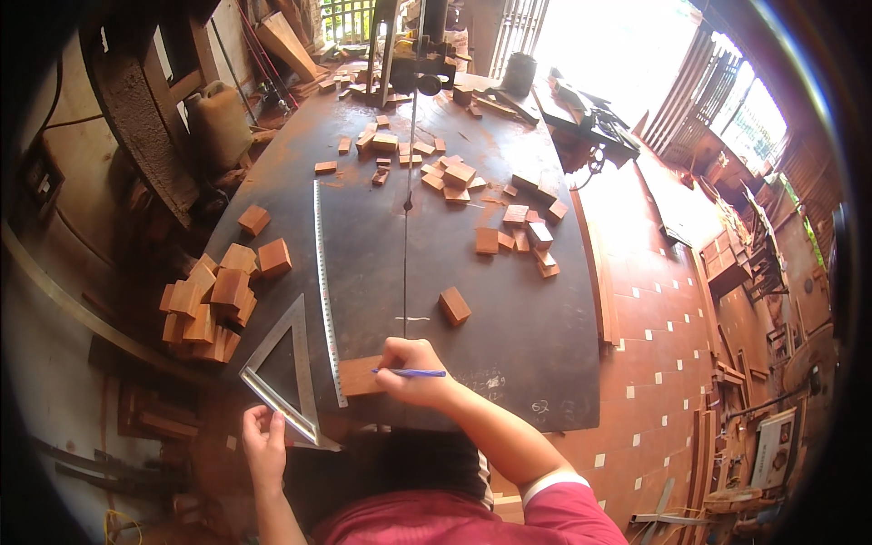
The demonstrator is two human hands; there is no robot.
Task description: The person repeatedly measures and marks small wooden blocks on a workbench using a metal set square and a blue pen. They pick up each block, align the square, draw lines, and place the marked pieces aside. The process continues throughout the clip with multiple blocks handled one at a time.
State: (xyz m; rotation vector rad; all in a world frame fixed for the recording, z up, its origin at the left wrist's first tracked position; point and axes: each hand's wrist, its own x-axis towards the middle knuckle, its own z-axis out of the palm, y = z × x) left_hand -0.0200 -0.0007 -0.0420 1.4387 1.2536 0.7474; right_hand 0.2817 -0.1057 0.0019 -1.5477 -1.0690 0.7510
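Note:
My right hand is closed round a blue pen, whose tip end points left over a flat piece of brown wood. This piece lies by the table's front edge, and my hand covers its right end. Left of it, a triangular metal set square with a thick silver edge overhangs the front corner. My left hand has its fingers curled at that thick edge and appears to pinch it. A long steel ruler lies between the square and the wood, running away from me.
Cut wooden blocks are piled at the table's left edge, with more blocks scattered farther back. A single block lies beyond my right hand. A bandsaw blade rises through the dark metal table. Tiled floor lies right.

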